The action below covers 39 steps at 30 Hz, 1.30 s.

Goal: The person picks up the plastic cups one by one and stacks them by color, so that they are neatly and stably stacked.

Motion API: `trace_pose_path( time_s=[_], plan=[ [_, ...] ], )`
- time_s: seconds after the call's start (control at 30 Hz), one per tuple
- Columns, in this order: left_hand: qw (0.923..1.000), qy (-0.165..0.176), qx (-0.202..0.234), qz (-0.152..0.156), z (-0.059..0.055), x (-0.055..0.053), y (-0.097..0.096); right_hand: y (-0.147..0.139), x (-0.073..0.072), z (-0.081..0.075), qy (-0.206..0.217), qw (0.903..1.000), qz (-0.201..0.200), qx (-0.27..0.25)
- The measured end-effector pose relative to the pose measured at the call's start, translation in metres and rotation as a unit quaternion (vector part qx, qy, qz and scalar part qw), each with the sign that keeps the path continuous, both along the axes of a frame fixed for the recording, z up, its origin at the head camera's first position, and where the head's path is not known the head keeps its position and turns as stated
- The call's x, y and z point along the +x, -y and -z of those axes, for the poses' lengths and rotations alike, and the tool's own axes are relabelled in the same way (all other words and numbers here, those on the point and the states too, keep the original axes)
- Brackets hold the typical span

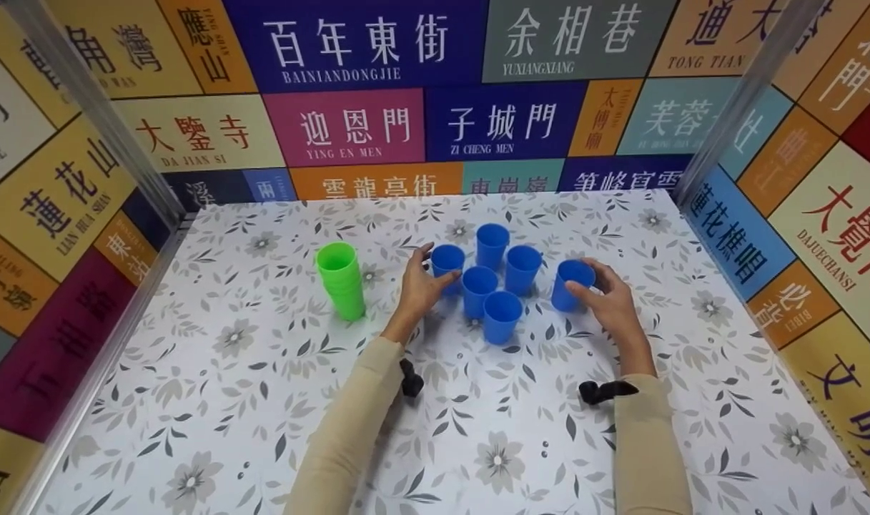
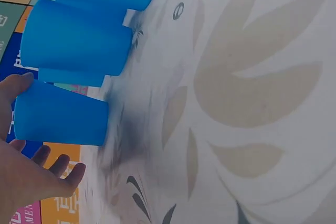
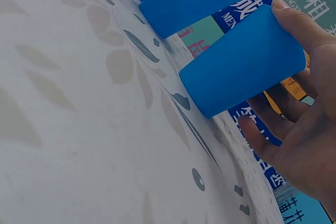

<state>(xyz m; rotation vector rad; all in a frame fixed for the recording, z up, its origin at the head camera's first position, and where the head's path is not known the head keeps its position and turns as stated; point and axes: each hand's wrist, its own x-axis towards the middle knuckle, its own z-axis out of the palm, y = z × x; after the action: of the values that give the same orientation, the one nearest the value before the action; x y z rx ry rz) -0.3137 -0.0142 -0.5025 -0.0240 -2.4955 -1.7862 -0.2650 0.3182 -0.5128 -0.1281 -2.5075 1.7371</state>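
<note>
My right hand (image 1: 612, 297) holds a blue cup (image 1: 570, 290) at the right, thumb on its near side and fingers around the far side. In the right wrist view, that cup (image 3: 244, 61) sits between thumb and fingers, its base close to the tabletop. My left hand (image 1: 422, 286) is at the leftmost blue cup (image 1: 445, 259), thumb against it near the rim. The left wrist view shows the other fingers (image 2: 62, 165) spread loosely beside this cup (image 2: 63, 114). Several more blue cups (image 1: 502, 318) stand upright, mouths up, in a close group between the hands.
A stack of nested green cups (image 1: 340, 280) stands left of my left hand. The table has a white floral cover (image 1: 506, 458). Printed panels (image 1: 356, 127) rise behind and along both sides. Each wrist carries a black strap mount (image 1: 606, 391).
</note>
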Motion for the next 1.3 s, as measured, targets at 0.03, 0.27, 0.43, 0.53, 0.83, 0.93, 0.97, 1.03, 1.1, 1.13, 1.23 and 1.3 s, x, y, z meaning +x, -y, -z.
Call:
trace_pose_path(
  time_s=[0.03, 0.27, 0.43, 0.53, 0.83, 0.93, 0.97, 1.03, 1.1, 1.13, 1.23, 1.3],
  plan=[
    [1.0000, -0.001, 0.000, 0.001, 0.001, -0.001, 0.000, 0.000, 0.000, 0.000, -0.001, 1.0000, 0.000, 0.001],
    [0.9999, 0.009, 0.011, -0.001, -0.001, -0.005, 0.004, 0.003, -0.001, -0.001, 0.005, 1.0000, -0.004, 0.002],
    [0.9998, 0.004, 0.021, 0.003, -0.014, -0.007, 0.007, 0.003, -0.001, -0.001, 0.007, 0.9999, -0.011, -0.011],
    [0.9997, 0.006, 0.021, 0.004, -0.026, -0.009, 0.008, 0.003, 0.000, -0.001, 0.004, 0.9998, -0.014, -0.012],
    [0.9996, -0.006, 0.018, 0.020, -0.063, -0.014, -0.006, 0.002, -0.002, -0.001, 0.009, 0.9999, -0.006, -0.007],
    [0.9988, -0.020, 0.030, 0.033, -0.074, -0.014, -0.016, 0.002, -0.001, 0.000, 0.009, 0.9999, -0.007, -0.003],
    [0.9983, -0.024, 0.035, 0.039, -0.078, -0.013, -0.020, 0.002, -0.001, 0.001, 0.008, 0.9999, -0.007, -0.002],
    [0.9975, -0.029, 0.039, 0.052, -0.085, -0.011, -0.029, 0.002, -0.002, 0.002, 0.004, 1.0000, -0.006, 0.002],
    [0.9962, -0.036, 0.045, 0.066, -0.092, -0.008, -0.039, 0.006, 0.003, -0.007, 0.007, 0.9999, -0.009, 0.005],
    [0.9956, -0.039, 0.044, 0.073, -0.095, -0.006, -0.045, 0.007, 0.005, -0.010, 0.011, 0.9999, -0.010, 0.005],
    [0.9941, -0.043, 0.032, 0.094, -0.103, 0.000, -0.060, 0.008, 0.006, -0.014, 0.022, 0.9997, -0.014, 0.001],
    [0.9930, -0.043, 0.023, 0.107, -0.108, 0.005, -0.070, 0.005, 0.004, -0.011, 0.024, 0.9996, -0.015, -0.003]
  ],
)
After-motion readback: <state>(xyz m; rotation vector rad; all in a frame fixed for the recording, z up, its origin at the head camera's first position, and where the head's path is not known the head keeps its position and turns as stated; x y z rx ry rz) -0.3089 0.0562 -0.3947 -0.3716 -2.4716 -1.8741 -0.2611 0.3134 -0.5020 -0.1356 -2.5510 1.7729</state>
